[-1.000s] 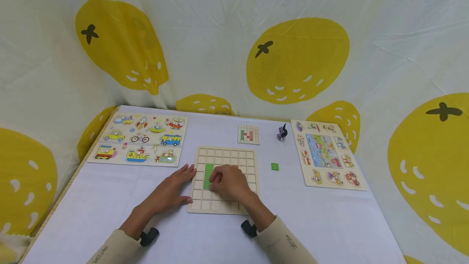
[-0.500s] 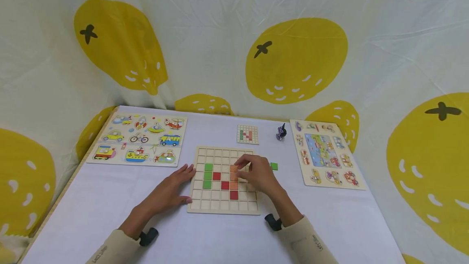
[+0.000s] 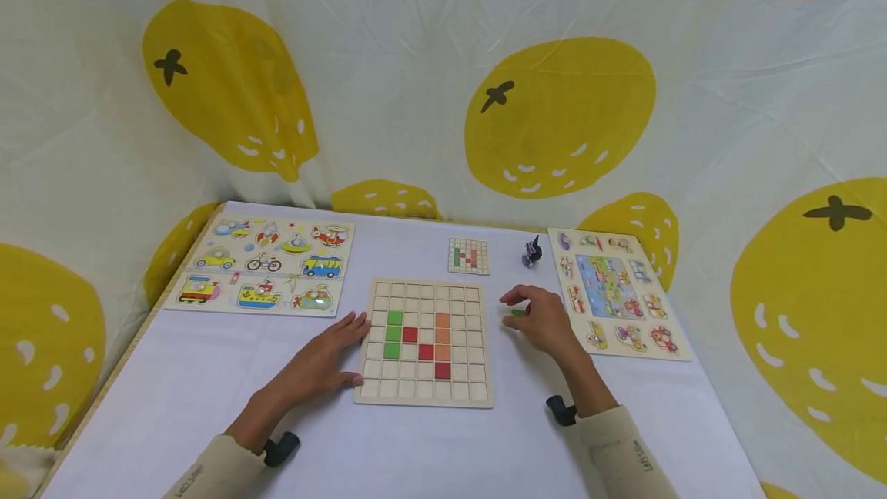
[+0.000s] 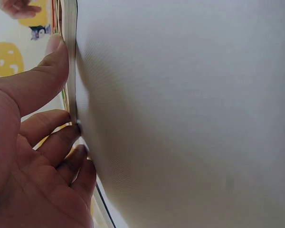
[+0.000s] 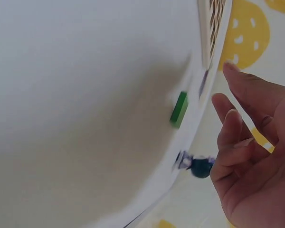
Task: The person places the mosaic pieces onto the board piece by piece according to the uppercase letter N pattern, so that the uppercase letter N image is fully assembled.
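Note:
A wooden grid board [image 3: 405, 391] lies in the middle of the table, holding a column of green tiles, a red diagonal and an orange column. Along the board's left edge rests my left hand [image 3: 321, 360], fingers and thumb spread against the rim; the left wrist view shows them touching that edge. My right hand [image 3: 543, 320] hovers over a loose green tile [image 3: 517, 313] right of the board, thumb and fingers apart. In the right wrist view the green tile [image 5: 179, 109] lies on the cloth, apart from the fingertips.
Behind the board lies a small pattern card [image 3: 468, 256], with a dark figurine [image 3: 532, 252] to its right. A vehicle puzzle [image 3: 263, 266] lies at the left, another picture puzzle [image 3: 619, 293] at the right. A lemon-print curtain [image 3: 388, 98] hangs behind.
My right hand has moved right, from the green column past the orange tiles to above the loose green tile, uncovering the red and orange tiles. The left hand has stayed on the board's edge.

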The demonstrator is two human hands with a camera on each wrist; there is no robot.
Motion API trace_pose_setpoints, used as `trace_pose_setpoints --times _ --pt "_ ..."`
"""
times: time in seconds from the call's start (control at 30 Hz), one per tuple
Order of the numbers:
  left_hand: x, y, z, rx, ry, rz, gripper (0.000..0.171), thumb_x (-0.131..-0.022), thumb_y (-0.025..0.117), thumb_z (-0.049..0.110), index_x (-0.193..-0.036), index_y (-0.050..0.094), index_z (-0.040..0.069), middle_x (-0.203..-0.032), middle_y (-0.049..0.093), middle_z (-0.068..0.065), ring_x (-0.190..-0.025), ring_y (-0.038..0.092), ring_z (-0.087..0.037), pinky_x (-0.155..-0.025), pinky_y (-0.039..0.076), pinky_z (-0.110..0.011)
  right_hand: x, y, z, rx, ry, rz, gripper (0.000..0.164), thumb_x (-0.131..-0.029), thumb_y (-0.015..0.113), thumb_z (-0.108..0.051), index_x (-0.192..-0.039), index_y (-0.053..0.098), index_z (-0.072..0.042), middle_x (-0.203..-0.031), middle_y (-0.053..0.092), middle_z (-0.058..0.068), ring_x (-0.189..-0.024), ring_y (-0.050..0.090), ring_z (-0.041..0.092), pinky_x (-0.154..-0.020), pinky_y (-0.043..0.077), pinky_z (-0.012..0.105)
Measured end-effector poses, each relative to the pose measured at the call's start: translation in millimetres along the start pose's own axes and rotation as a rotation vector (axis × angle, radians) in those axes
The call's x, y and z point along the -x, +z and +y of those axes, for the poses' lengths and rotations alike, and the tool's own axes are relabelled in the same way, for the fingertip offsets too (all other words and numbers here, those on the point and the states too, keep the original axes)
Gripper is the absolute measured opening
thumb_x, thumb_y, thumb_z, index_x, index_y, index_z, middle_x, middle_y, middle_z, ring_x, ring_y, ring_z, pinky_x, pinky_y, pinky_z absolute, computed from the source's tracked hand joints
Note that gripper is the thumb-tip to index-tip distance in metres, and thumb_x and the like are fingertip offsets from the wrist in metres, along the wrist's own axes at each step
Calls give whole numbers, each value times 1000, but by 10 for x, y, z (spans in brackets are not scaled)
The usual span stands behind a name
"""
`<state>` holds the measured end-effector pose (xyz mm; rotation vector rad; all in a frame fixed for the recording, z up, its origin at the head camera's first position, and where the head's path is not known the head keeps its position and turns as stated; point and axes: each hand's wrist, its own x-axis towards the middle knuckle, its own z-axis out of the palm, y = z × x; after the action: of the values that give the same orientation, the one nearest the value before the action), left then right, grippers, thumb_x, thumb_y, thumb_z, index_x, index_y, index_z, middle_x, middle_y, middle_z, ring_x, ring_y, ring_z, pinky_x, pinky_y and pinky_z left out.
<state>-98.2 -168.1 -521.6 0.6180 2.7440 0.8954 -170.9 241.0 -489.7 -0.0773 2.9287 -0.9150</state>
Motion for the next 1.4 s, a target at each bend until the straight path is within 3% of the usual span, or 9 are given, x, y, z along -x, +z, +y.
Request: trace_pose_setpoints --times 0.17,0.43,0.8,1.0,1.4 --pt "-6 6 -5 -1 -2 -2 96 -81 93 24 -162 44 7 -173 36 -11 -163 26 -40 -125 34 -63 -39 -40 121 29 56 0 31 -85 89 -12 -114 79 -17 -115 77 5 -87 58 24 -76 47 34" --pt "-6 16 -8 -6 -1 4 97 -81 93 24 -162 44 7 -173 36 -10 -163 27 -39 -125 35 -62 -69 -19 142 77 135 -35 31 -86 87 -10 -114 78 -14 -112 75 9 -107 64 29 -98 52 50" --pt "-3 15 5 -16 5 8 97 -80 94 24 -162 44 6 -172 37 -11 -163 28 -40 -125 36 -62 -43 31 129 116 158 -35 20 -83 91 -15 -97 77 -19 -92 68 4 -88 59 24 -72 45 35" --pt "-2 11 3 -15 5 7 97 -81 94 24 -162 44 6 -172 37 -11 -163 27 -40 -125 36 -62 48 19 -27 89 130 -14 20 -82 91 -19 -89 73 -19 -81 65 0 -77 57 21 -62 39 32" --pt "-8 4 15 -1 -4 -1 97 -81 94 25 -162 44 7 -173 36 -11 -163 27 -40 -125 35 -62 297 115 -560 -143 70 -33 17 -84 91 -18 -89 74 -19 -78 69 -3 -73 52 20 -62 42 31"
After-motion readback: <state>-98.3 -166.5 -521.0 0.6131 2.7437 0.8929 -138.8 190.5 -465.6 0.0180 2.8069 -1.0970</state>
